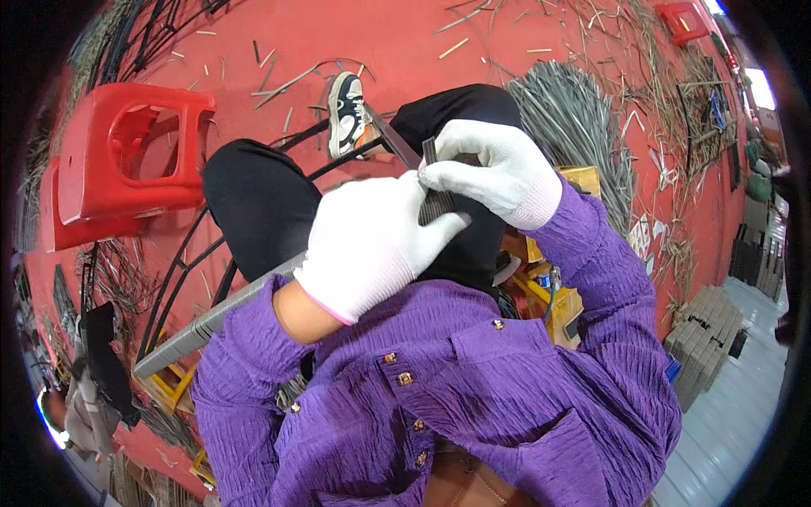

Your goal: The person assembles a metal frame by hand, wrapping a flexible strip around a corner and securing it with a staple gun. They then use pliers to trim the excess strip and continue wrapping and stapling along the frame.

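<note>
My left hand (363, 241), in a white knitted glove, is closed over a grey woven piece (436, 207) above my lap. Part of that piece is hidden under the fingers. My right hand (498, 173), gloved alike, pinches a short dark grey flat strip (429, 152) right beside the left fingertips. Another flat grey strip (391, 138) runs from the hands toward my shoe. A long grey ribbed bar (220, 319) slants from under my left wrist to the lower left; whether it joins the woven piece is hidden.
Red plastic stools (89, 169) stand at the left, near thin black metal rods (187, 269). A big bundle of grey strips (568, 127) lies beyond my right arm. Yellow parts (564, 314) show beside my right hip. Scraps litter the red floor (380, 34); stacked grey pieces (705, 338) stand at right.
</note>
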A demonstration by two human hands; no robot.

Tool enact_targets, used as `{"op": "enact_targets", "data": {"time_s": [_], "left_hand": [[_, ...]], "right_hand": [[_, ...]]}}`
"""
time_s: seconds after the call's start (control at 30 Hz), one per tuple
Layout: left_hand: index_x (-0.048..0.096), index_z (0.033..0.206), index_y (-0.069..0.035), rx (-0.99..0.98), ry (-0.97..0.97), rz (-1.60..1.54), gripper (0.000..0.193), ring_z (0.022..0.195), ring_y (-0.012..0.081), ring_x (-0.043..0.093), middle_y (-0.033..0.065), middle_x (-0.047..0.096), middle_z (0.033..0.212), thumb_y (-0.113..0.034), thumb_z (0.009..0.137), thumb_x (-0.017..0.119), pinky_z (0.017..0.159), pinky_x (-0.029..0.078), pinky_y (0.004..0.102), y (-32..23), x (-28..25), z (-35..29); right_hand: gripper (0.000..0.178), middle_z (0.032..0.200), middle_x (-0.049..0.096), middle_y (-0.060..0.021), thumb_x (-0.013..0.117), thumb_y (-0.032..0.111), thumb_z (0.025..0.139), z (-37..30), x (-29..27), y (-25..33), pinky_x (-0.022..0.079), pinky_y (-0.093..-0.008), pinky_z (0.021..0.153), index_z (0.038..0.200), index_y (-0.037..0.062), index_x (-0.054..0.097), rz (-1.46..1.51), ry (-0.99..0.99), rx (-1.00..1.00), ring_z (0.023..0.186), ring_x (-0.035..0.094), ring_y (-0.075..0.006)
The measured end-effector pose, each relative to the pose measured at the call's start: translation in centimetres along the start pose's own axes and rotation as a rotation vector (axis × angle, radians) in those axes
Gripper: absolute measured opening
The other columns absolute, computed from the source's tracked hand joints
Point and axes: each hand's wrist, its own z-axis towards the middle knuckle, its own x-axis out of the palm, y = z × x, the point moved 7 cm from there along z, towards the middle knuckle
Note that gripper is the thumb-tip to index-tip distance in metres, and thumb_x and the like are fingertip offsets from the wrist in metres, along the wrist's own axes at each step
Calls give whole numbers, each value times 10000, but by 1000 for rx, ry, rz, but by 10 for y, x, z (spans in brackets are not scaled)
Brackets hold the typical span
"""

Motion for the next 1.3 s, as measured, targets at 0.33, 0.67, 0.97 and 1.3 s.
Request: {"op": "enact_targets", "data": {"time_s": [0.33,0.67,0.97,1.3], "left_hand": [[654,1015,-65,-14,-95,-193,404,735,290,679,122,657,826,-319,741,808,649,535,355,-4,8,-32],[709,1109,-171,9,-78,-13,374,696,183,655,19,660,891,-209,743,775,602,507,288,-12,19,-43],[674,1122,-218,40,-62,-72,331,656,123,600,-36,549,806,-246,795,715,554,461,269,-8,19,-35],[640,1231,-132,114,-135,-159,431,648,144,582,0,537,792,-233,815,695,606,447,286,-2,18,-46]], "right_hand": [[220,715,580,28,692,233,896,-11,13,-41,450,-225,589,794,55,614,162,213,306,646,532,-53],[163,852,624,6,646,131,911,-27,12,-64,466,-228,715,1009,0,647,280,83,328,784,567,-67],[593,1291,534,-247,619,212,825,-172,-135,-251,473,-418,978,1370,24,477,-932,-817,970,1124,595,-350],[389,808,630,-120,696,235,764,-173,-159,-276,486,-349,689,1023,-31,582,-436,-753,770,716,596,-216]]}}
